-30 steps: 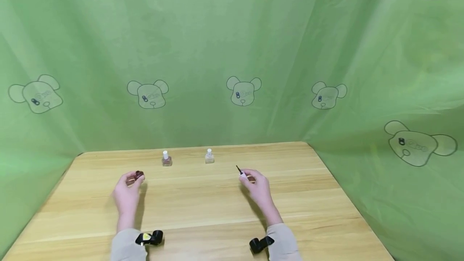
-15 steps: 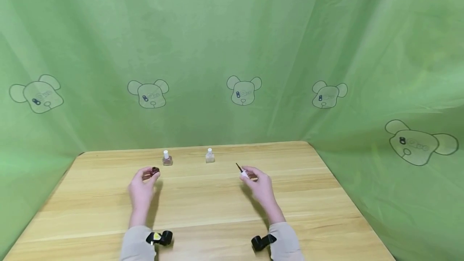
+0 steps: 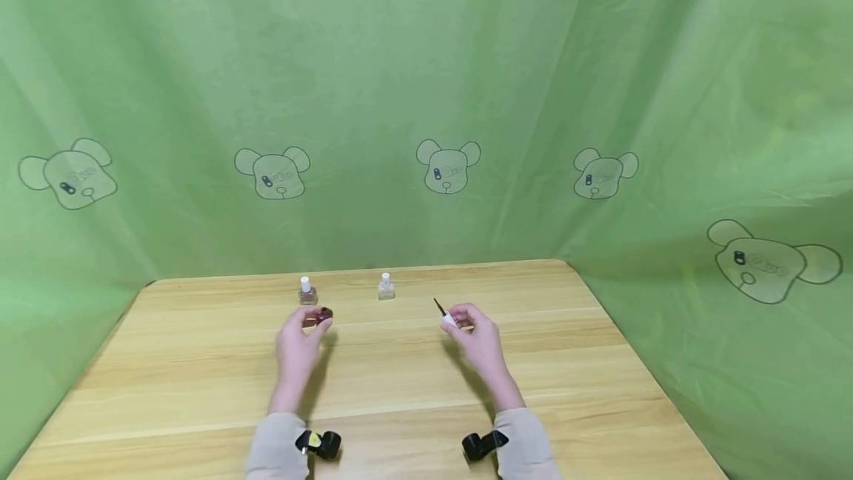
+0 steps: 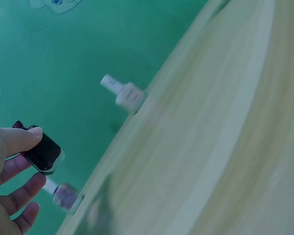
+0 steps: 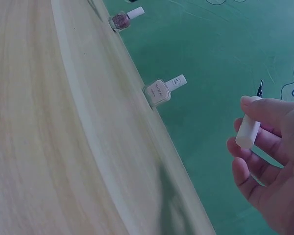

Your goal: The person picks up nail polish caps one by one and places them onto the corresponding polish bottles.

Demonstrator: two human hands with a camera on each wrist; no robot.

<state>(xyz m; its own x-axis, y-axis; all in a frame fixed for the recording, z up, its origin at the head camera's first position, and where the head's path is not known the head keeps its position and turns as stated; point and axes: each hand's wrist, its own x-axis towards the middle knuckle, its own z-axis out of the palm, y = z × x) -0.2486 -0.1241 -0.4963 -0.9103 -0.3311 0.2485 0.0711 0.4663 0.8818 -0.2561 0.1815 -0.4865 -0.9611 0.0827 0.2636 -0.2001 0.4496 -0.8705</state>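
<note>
My left hand (image 3: 298, 344) pinches an uncapped dark red nail polish bottle (image 4: 43, 154) between thumb and fingers, above the table, its open neck showing. In my right hand (image 3: 484, 348) is a white nail polish cap (image 5: 248, 131), gripped by thumb and fingertips, with its dark brush (image 3: 440, 307) pointing up and away. Bottle and brush are well apart. Just beyond the left hand stands a capped mauve nail polish bottle (image 3: 308, 295). A capped clear or pale nail polish bottle (image 3: 386, 290) stands upright between the two hands, farther back.
The wooden table (image 3: 386, 384) reaches back to a green curtain (image 3: 360, 95) printed with bear heads, which also hangs at both sides. Each sleeve carries a black wrist camera (image 3: 325, 444).
My left hand has moved right with the dark red bottle, toward the middle of the table. My right hand stays nearly still with the cap and brush.
</note>
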